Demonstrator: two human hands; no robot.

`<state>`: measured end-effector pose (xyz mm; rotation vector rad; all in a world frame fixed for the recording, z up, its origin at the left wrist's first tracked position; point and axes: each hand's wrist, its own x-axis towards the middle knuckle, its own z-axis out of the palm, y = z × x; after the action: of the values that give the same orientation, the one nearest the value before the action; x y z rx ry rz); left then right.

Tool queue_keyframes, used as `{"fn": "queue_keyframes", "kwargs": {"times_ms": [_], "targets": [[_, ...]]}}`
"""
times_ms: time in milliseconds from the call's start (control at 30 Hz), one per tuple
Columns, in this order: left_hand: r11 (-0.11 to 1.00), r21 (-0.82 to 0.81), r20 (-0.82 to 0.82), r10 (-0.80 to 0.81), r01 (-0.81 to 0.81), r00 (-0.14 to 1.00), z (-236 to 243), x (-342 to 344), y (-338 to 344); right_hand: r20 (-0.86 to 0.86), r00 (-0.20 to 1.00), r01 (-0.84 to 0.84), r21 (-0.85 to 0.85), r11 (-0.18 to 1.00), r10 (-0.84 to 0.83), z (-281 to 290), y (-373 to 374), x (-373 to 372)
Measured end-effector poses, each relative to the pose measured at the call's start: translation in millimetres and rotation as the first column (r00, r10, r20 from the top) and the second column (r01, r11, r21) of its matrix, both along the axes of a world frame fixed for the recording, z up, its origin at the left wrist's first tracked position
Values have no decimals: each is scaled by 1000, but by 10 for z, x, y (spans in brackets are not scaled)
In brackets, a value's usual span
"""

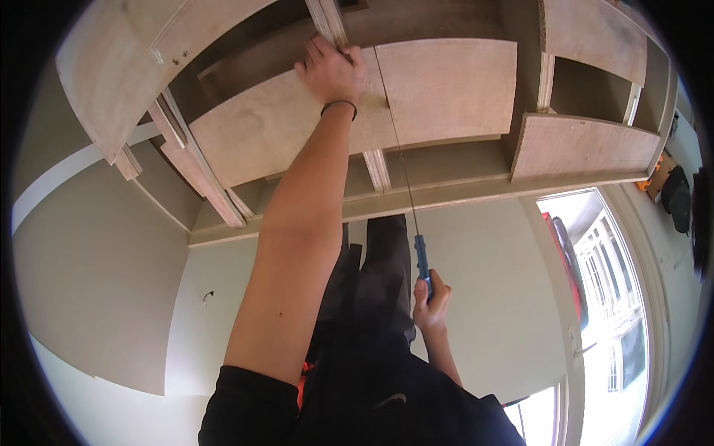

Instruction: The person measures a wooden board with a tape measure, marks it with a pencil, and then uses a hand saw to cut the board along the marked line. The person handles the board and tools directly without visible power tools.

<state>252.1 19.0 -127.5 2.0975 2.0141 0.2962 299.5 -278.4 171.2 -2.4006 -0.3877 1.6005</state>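
Observation:
My left hand [333,73] reaches up to a pale plywood board [253,126], its fingers curled over the board's far edge beside a wooden batten [327,21]. My right hand [433,301], lower and to the right, is closed round the blue handle of a handsaw [422,260]. The thin blade, seen edge-on, runs from the handle up across the board, to the right of my left hand. A small dark mark shows on the board beside the blade. Whether the blade sits in a cut cannot be made out.
The board lies across a wooden frame [416,189] with open compartments. More plywood pieces [587,145] rest at the right, and a large panel [119,67] at the upper left. A bright window [613,297] is at the right. A small wire [208,297] sticks out of the pale wall.

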Motion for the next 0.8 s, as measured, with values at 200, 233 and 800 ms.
{"fn": "queue_keyframes", "kwargs": {"times_ms": [200,233,800], "targets": [[1000,8,-2,-2,2,1000,-50,-23,-26,43,994,71,437,897,-100,-1820,1307,194],[999,42,-34,-12,13,999,-38,-27,-27,69,993,72,330,941,-100,-2018,1278,161],[993,106,-10,-41,42,999,-103,-19,-37,14,997,69,227,971,-74,-2171,1098,143]]}}
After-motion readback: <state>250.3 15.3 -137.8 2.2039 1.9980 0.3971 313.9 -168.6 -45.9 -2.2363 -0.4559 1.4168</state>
